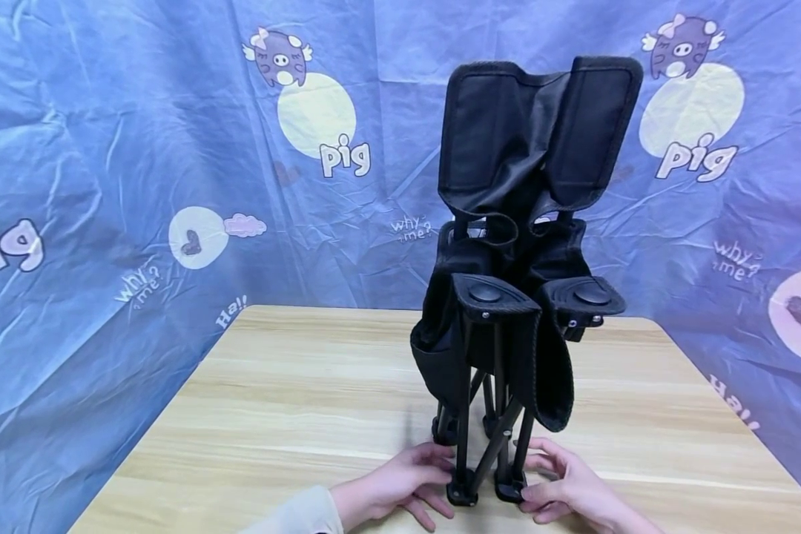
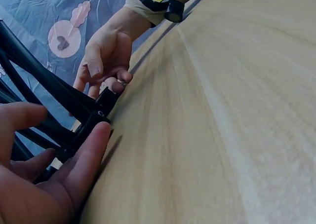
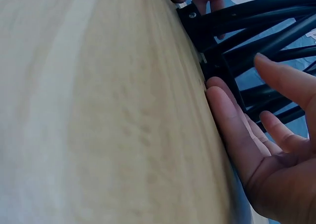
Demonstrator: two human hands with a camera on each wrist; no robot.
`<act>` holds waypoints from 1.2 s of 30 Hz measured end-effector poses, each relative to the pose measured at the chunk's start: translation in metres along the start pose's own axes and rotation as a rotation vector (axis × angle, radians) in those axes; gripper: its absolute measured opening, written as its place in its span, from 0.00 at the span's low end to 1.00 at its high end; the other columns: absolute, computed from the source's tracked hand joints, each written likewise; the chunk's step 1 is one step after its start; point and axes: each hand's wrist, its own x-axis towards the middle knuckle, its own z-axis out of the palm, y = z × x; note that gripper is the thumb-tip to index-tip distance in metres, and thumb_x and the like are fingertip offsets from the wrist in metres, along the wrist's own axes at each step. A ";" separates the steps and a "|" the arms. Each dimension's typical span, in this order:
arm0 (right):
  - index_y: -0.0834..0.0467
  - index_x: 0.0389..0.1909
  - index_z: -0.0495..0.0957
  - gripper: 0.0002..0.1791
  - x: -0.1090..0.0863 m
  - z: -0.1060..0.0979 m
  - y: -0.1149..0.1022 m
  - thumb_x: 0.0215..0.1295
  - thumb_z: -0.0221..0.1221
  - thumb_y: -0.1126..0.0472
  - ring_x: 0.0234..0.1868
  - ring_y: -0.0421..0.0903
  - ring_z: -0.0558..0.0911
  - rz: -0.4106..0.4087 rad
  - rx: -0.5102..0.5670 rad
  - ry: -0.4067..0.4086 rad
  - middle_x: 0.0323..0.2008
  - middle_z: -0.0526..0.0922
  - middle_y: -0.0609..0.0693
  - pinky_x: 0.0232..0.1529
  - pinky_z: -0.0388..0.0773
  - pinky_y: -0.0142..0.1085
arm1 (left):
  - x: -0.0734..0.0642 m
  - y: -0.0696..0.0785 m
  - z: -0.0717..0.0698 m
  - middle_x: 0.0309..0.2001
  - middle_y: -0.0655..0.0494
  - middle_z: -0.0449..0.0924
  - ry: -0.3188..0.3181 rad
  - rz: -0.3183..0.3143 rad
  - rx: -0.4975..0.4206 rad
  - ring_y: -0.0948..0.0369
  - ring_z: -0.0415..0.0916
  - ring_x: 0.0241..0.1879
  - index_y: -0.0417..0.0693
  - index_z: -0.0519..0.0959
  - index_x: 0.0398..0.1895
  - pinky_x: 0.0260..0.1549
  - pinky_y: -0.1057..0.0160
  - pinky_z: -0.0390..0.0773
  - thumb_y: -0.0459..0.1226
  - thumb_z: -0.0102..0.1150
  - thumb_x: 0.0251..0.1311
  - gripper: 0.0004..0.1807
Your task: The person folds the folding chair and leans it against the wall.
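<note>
Grip: left hand [image 1: 409, 478] and right hand [image 1: 566, 486], fingers loosely spread, neither closed round anything, set either side of the front feet [image 1: 463, 493]. Black folding chair [image 1: 517, 263], one, folded, upright on pale wooden table [image 1: 307, 386], right of middle in head view. Blue printed cloth [image 1: 193, 111], behind.

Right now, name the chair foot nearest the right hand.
The near right foot, beside the right hand; the near left foot is by the left hand, the far feet behind.
</note>
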 end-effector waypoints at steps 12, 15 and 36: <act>0.53 0.54 0.76 0.27 0.003 0.005 0.006 0.54 0.65 0.76 0.40 0.57 0.86 -0.027 -0.033 0.003 0.50 0.82 0.52 0.37 0.85 0.46 | 0.004 -0.008 0.005 0.51 0.44 0.70 0.024 0.080 -0.065 0.46 0.85 0.35 0.32 0.69 0.62 0.29 0.61 0.86 0.11 0.57 0.48 0.34; 0.52 0.53 0.77 0.27 0.003 0.005 0.007 0.53 0.66 0.76 0.39 0.56 0.86 -0.041 -0.042 0.002 0.49 0.82 0.53 0.37 0.85 0.46 | 0.005 -0.009 0.006 0.49 0.44 0.71 0.035 0.094 -0.063 0.47 0.85 0.34 0.32 0.71 0.59 0.28 0.62 0.86 0.10 0.57 0.46 0.33; 0.72 0.53 0.66 0.26 0.005 0.008 0.003 0.53 0.63 0.76 0.39 0.56 0.86 -0.059 -0.099 0.028 0.48 0.81 0.56 0.38 0.86 0.47 | 0.013 -0.011 0.006 0.48 0.45 0.72 0.038 0.128 -0.004 0.41 0.84 0.33 0.32 0.76 0.52 0.29 0.60 0.86 0.09 0.59 0.43 0.29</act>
